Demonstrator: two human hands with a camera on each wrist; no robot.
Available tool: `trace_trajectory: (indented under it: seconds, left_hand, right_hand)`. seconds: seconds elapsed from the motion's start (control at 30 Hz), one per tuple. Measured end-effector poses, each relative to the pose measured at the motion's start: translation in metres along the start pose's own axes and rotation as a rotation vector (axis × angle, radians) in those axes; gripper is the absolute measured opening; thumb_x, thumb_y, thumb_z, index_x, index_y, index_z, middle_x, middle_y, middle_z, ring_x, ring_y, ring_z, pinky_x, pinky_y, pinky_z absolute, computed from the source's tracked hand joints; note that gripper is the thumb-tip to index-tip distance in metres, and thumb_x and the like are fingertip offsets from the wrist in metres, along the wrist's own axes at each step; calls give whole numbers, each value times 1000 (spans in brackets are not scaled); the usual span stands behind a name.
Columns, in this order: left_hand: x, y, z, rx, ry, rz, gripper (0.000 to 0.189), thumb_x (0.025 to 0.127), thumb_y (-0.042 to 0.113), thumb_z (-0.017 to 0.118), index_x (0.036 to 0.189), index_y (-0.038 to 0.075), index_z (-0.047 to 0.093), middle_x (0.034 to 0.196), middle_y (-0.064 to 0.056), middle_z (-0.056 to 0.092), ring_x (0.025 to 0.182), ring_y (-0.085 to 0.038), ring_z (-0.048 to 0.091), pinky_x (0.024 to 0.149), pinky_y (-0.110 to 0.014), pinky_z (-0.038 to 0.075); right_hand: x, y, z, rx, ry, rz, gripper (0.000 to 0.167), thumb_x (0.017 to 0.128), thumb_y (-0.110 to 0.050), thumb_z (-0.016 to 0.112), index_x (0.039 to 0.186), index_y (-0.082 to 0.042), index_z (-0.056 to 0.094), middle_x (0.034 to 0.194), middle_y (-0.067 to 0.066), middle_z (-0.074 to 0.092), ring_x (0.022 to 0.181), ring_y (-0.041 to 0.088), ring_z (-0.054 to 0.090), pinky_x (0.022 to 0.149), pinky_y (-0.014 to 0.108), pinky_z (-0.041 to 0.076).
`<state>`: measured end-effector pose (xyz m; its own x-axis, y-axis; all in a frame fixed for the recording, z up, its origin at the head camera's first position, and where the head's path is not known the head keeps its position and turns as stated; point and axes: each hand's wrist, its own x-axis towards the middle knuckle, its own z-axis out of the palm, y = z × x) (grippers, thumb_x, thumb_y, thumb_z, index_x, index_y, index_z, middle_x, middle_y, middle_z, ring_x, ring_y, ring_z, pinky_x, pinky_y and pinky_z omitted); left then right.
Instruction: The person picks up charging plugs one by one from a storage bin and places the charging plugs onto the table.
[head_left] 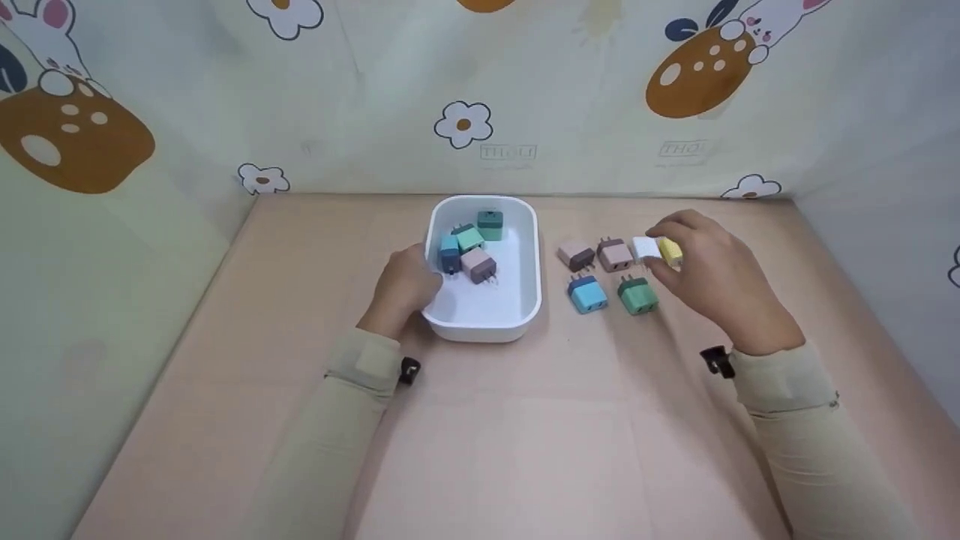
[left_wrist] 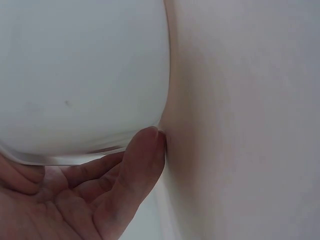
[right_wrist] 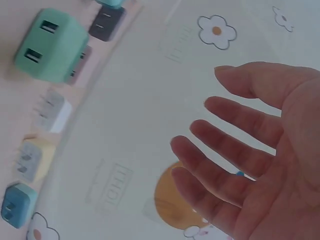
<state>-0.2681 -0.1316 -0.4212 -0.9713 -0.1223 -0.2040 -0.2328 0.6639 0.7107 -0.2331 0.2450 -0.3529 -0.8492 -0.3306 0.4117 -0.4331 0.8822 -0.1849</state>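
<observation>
A white plastic tub (head_left: 484, 330) stands at the table's far middle, with several two-tone plug chargers inside, among them a mauve charger (head_left: 478, 266) and a blue charger (head_left: 449, 253). My left hand (head_left: 401, 289) grips the tub's left side; its thumb (left_wrist: 142, 155) lies against the wall in the left wrist view. Over the group right of the tub, my right hand (head_left: 720, 277) has thumb and fingers spread beside a white charger (head_left: 645, 249) and a yellow charger (head_left: 670, 252). In the right wrist view its palm holds nothing.
Near the right hand lie a light blue charger (head_left: 587, 295), a green charger (head_left: 638, 296) and two pinkish ones (head_left: 576, 255). Another blue charger (right_wrist: 19, 205) shows past the yellow one in the right wrist view. A patterned curtain (head_left: 375, 97) borders the pink tabletop (head_left: 495, 450).
</observation>
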Motion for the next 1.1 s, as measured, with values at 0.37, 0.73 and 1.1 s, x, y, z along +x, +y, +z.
trace_trajectory:
  seconds: [0.37, 0.73, 1.1]
  left_hand:
    - [1, 5, 3, -3, 5, 32, 56, 103, 3, 58, 158, 8, 50, 151, -16, 60, 125, -36, 67, 106, -49, 56]
    - [1, 1, 3, 4, 5, 15, 56, 102, 3, 58, 157, 5, 49, 147, -19, 61, 117, -35, 69, 98, -46, 61]
    - [3, 0, 0, 32, 4, 29, 55, 101, 3, 56, 156, 2, 49, 145, -21, 62, 113, -34, 68, 96, -45, 62]
  right_hand:
    - [-1, -23, -17, -5, 43, -65, 35, 89, -8, 85, 121, 1, 75, 127, 16, 67, 114, 35, 68, 91, 53, 61]
    - [33, -53, -14, 13, -19, -84, 36, 92, -12, 83, 125, -2, 74, 128, 14, 68, 114, 34, 69, 92, 50, 62]
    - [63, -92, 18, 11, -173, -178, 39, 93, -18, 83, 128, -5, 74, 125, 14, 69, 111, 31, 69, 96, 44, 62]
